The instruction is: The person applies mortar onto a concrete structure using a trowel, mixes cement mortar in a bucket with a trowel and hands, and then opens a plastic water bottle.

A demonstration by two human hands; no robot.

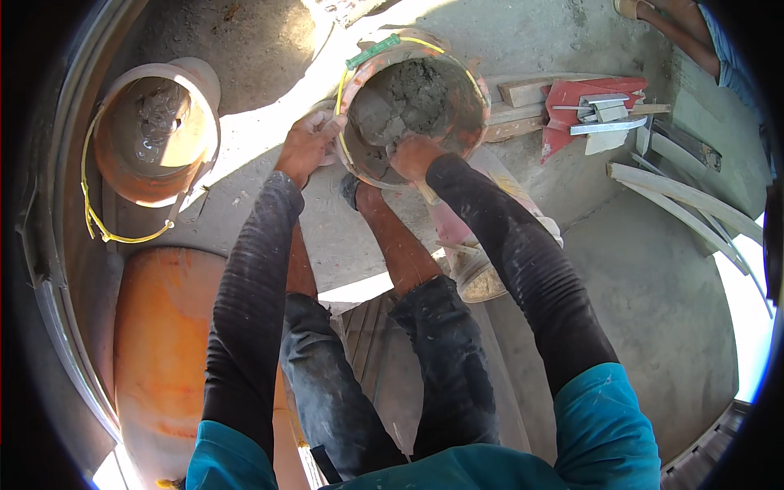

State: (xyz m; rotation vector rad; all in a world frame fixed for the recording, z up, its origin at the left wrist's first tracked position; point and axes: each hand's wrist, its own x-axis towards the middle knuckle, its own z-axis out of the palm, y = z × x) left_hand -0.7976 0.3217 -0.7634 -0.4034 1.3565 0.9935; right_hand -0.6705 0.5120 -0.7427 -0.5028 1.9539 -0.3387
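Observation:
A bucket [472, 122] of wet grey mortar [404, 102] stands in front of me. Its yellow handle with a green grip [373, 51] lies along the far rim. At the bucket's left side, my left hand [310, 145] holds the rim, thumb toward the inside. My right hand [415, 157] reaches over the near right part of the rim into the bucket, its fingers closed down at the mortar. Whatever those fingers hold, if anything, is hidden beneath the hand.
Left of me stands a second bucket [204, 122] with water and a yellow handle. Below it is a large orange container [167, 327]. Wood planks [514, 126], a red piece [559, 122] and metal offcuts [604, 110] lie at right. Another person's leg [682, 37] shows far right.

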